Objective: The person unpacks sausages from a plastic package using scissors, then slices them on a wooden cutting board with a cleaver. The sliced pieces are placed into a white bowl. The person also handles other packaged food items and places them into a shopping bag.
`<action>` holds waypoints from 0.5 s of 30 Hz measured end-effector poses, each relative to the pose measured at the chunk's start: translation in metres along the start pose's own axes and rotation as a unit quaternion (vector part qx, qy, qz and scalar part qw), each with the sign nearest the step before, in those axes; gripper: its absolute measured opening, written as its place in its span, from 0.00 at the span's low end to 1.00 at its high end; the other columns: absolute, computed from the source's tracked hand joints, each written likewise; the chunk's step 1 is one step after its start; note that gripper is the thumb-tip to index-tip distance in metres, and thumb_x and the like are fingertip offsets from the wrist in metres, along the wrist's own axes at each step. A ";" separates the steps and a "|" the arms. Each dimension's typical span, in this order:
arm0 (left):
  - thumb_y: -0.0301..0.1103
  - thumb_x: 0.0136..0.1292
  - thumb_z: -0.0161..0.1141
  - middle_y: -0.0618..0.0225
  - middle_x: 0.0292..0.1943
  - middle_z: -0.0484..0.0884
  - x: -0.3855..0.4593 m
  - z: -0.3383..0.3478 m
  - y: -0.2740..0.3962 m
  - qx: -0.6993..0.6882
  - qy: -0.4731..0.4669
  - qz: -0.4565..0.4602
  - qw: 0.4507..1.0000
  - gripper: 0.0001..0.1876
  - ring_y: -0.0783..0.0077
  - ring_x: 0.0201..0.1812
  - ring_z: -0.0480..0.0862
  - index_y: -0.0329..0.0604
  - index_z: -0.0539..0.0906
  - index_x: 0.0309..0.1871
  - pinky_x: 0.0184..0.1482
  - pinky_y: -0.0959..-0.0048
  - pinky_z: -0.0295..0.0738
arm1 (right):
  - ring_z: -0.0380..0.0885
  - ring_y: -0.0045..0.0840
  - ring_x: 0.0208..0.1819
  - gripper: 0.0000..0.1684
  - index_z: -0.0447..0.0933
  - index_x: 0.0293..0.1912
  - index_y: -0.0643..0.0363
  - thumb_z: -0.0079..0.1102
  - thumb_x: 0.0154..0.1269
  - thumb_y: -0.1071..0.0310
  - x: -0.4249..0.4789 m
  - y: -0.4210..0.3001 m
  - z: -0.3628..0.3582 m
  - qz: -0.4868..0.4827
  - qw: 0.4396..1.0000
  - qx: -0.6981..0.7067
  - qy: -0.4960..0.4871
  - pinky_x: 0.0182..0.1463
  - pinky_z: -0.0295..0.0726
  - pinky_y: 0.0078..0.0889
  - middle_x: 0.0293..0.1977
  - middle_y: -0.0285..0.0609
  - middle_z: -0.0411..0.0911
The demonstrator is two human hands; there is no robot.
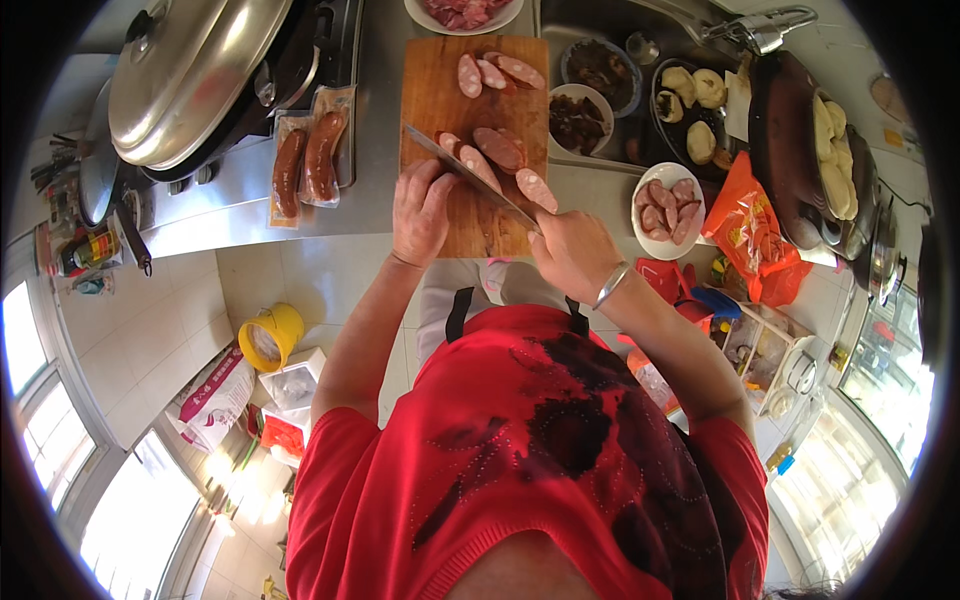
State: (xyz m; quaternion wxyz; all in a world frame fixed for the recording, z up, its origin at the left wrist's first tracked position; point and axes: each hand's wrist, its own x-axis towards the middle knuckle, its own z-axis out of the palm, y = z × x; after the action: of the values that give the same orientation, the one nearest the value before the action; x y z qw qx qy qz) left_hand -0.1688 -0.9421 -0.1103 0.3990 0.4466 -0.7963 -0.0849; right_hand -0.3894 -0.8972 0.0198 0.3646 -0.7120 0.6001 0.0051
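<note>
A wooden cutting board (480, 105) lies on the counter before me. My right hand (574, 251) grips a kitchen knife (472, 178), its blade slanting across the board towards the upper left. On the near left part of the board is my left hand (421, 206), fingers bent and close to the blade; whether anything is under them is hidden. Diagonal sausage slices (499, 148) lie just beyond the knife, and another slice (536, 190) is near my right hand. At the board's far end rests a second group of sausage slices (514, 71).
Two packaged sausages (306, 169) and a large lidded pan (202, 82) are at left. To the right stand a plate of sliced sausage (667, 211), a bowl of dark food (579, 120) and a pan of pale buns (701, 142). A bowl of raw meat (465, 13) sits beyond the board.
</note>
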 end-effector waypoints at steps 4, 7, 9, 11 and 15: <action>0.16 0.51 0.61 0.60 0.51 0.78 -0.002 0.000 -0.002 0.000 -0.013 0.007 1.000 0.17 0.52 0.55 0.79 0.42 0.82 0.46 0.57 0.58 0.76 | 0.81 0.53 0.34 0.13 0.76 0.43 0.64 0.53 0.68 0.63 -0.002 -0.002 0.000 0.015 1.000 -0.016 -0.006 0.42 0.78 0.57 0.28 0.59 0.80; 0.16 0.51 0.62 0.60 0.52 0.78 -0.002 -0.001 -0.003 -0.003 -0.015 -0.001 1.000 0.17 0.52 0.55 0.79 0.42 0.82 0.46 0.58 0.58 0.75 | 0.82 0.53 0.35 0.12 0.76 0.44 0.62 0.53 0.67 0.65 0.002 -0.006 0.002 0.015 0.999 -0.030 -0.015 0.43 0.79 0.56 0.29 0.58 0.81; 0.16 0.52 0.62 0.60 0.51 0.78 -0.002 -0.001 -0.004 -0.009 -0.016 -0.006 1.000 0.17 0.52 0.55 0.79 0.42 0.82 0.45 0.58 0.58 0.76 | 0.83 0.52 0.37 0.12 0.75 0.46 0.59 0.54 0.64 0.68 0.008 -0.006 0.004 0.012 0.999 -0.040 -0.004 0.43 0.81 0.55 0.30 0.56 0.83; 0.16 0.52 0.62 0.60 0.51 0.78 -0.003 -0.001 -0.004 -0.018 -0.017 -0.007 1.000 0.16 0.51 0.55 0.80 0.41 0.82 0.45 0.57 0.58 0.76 | 0.82 0.54 0.36 0.13 0.76 0.46 0.63 0.53 0.66 0.66 0.016 -0.008 0.009 -0.011 1.000 -0.016 0.024 0.44 0.80 0.55 0.30 0.59 0.81; 0.17 0.52 0.63 0.59 0.49 0.79 0.000 -0.001 -0.005 -0.022 -0.003 -0.015 1.000 0.15 0.51 0.53 0.80 0.41 0.82 0.44 0.55 0.58 0.77 | 0.81 0.54 0.38 0.15 0.77 0.48 0.65 0.53 0.67 0.66 0.049 -0.014 0.023 -0.034 0.998 -0.039 0.042 0.46 0.79 0.55 0.32 0.61 0.81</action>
State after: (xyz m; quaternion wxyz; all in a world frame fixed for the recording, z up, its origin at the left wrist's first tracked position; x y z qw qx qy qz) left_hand -0.1655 -0.9449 -0.1120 0.4048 0.4497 -0.7886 -0.1101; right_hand -0.3538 -0.9267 -0.0115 0.3113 -0.7450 0.5898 -0.0137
